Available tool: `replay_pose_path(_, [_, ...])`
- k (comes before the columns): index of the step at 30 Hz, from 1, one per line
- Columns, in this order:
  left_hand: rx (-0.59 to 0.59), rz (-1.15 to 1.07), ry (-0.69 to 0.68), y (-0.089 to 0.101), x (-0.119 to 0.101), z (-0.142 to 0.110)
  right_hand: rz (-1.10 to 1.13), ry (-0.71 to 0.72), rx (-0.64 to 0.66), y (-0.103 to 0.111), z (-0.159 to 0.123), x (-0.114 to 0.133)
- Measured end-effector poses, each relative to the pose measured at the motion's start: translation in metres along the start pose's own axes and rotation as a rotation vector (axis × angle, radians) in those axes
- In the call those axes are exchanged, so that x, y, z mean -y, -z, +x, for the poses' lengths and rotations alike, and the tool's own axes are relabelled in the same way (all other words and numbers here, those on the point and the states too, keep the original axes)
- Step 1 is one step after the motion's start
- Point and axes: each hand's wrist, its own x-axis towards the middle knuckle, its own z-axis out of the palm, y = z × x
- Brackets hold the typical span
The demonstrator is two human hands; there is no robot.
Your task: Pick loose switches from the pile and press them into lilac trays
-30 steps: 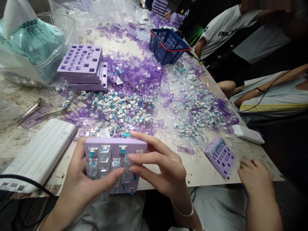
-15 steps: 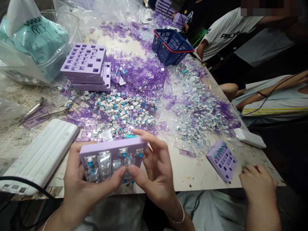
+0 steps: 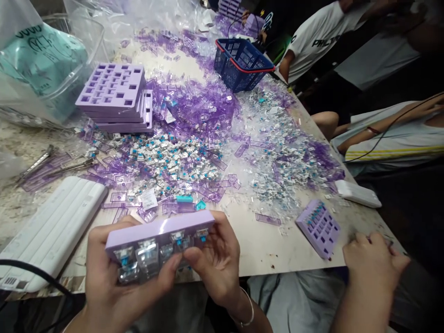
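Note:
Between both hands, at the table's front edge, a light purple block [image 3: 161,227] is held tilted, its face turned toward me. Clear keycaps and blue-stemmed keyboard switches [image 3: 178,238] are set in that face. My left hand [image 3: 114,282] grips the block's left end, its thumb lying across the lower keycaps. At the right end, my right hand [image 3: 218,263] has its fingers behind the block and its thumb pressed near the middle caps. A pile of loose white and blue switches [image 3: 173,159] lies just beyond.
Stacked purple blocks [image 3: 109,90] stand behind at left, near a bagged teal pack [image 3: 45,60]. A long white power bank [image 3: 55,231] lies left, tweezers [image 3: 69,167] beyond it. A blue basket [image 3: 239,67] stands at the back. At right, a co-worker's hand [image 3: 371,261] is near another purple block [image 3: 318,229].
The held block has come slightly lower and toward me, tipping so its upper side shows more. My right fingers have moved from its top edge to behind it. The whole view has shifted a little.

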Motion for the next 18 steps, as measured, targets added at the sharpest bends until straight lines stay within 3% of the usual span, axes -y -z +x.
replay_pose_path(12, [0.020, 0.012, -0.008, -0.009, -0.005, 0.001, -0.018, -0.124, 0.072, 0.014, 0.002, 0.011])
replay_pose_path(18, [0.022, -0.059, -0.132, -0.014, 0.013, 0.011, 0.064, -0.242, 0.256, 0.035, 0.009, 0.013])
